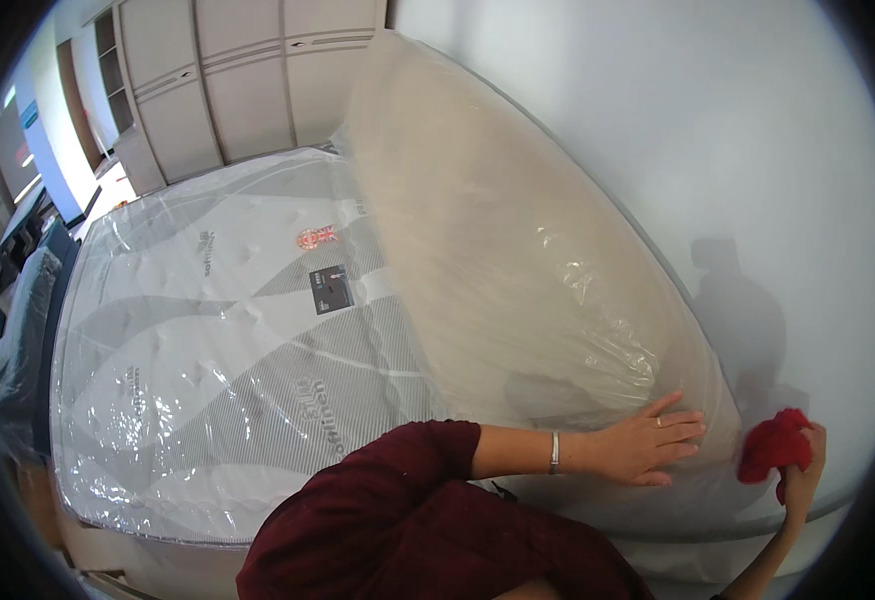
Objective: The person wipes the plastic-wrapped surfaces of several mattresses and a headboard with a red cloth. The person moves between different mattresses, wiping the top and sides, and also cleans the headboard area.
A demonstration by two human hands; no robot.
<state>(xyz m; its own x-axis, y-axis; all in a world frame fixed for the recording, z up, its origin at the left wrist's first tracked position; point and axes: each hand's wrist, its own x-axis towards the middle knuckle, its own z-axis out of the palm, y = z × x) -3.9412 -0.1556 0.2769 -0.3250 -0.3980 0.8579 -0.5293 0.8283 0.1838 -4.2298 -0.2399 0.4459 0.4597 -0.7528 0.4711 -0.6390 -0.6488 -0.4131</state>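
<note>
Left hand [648,445] lies flat, fingers spread, on the plastic-wrapped headboard [498,250] leaning over the mattress [218,350]. Right hand [803,470] fingers clutch a red cloth [773,445] by the wall [708,130].

Dark square label [334,289] on plastic-wrapped mattress [208,380], round red emblem [317,237] above

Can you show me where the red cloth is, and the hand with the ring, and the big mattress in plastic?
red cloth [774,444]: head view, middle of the bunched cloth.
left hand [648,443]: head view, back of the hand.
plastic-wrapped mattress [228,370]: head view, top surface.
</note>
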